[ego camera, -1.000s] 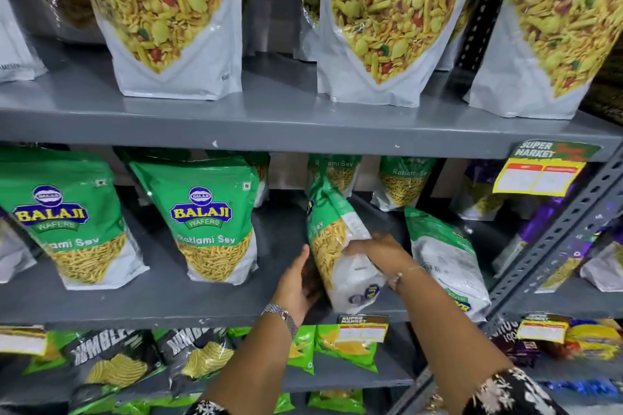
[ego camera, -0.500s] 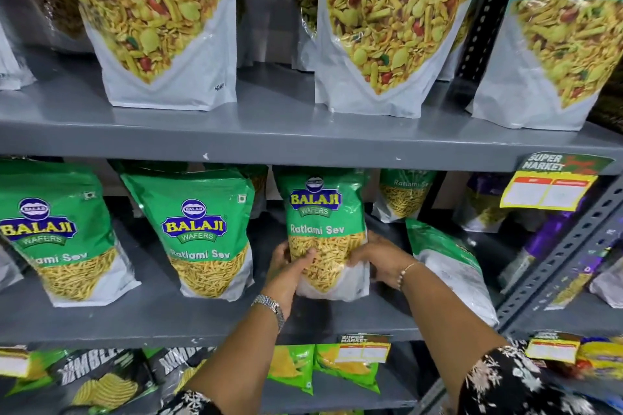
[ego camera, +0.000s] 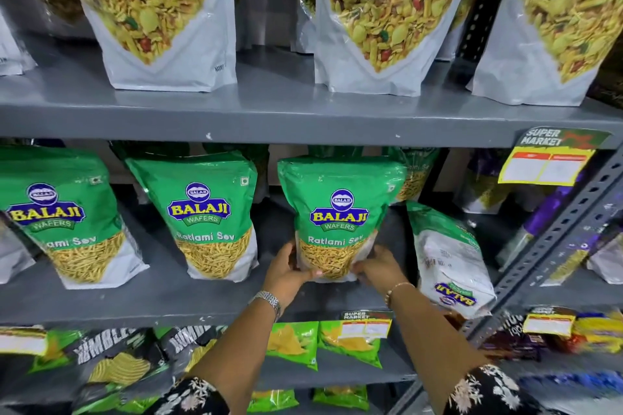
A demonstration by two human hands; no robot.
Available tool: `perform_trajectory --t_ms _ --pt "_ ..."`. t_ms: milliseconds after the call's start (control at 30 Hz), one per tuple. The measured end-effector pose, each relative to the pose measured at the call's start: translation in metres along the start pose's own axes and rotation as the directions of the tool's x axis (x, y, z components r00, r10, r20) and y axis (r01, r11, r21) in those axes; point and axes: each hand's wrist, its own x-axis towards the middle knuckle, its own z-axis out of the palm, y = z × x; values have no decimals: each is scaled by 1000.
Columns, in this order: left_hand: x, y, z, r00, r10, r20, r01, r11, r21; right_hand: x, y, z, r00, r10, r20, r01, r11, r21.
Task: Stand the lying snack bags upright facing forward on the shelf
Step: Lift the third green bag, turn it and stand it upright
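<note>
You have the Ratlami Sev bag (ego camera: 340, 216) upright and facing forward on the middle shelf (ego camera: 202, 296), your left hand (ego camera: 286, 274) and right hand (ego camera: 379, 268) pinching its bottom corners, fingers curled on the film. This looks like the settling step: check that the base sits flat before you let go. Just right of that bag, the lying bag (ego camera: 445, 256) shows its back, logo upside down. It likely comes next, and needs lifting, flipping and turning front-out.
</note>
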Motion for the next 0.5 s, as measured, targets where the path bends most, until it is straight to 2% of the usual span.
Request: perform_trajectory --t_ms 133,267,500 --pt "8 -2 -2 997 54 -50 -50 996 71 22 15 14 991 -104 -85 111 991 74" --pt "22 -2 -5 998 37 -60 -32 996 84 8 1 22 981 -171 -90 177 982 72" --pt "27 -3 -5 1000 15 22 -15 1000 19 2 9 21 976 -166 -142 173 984 37"
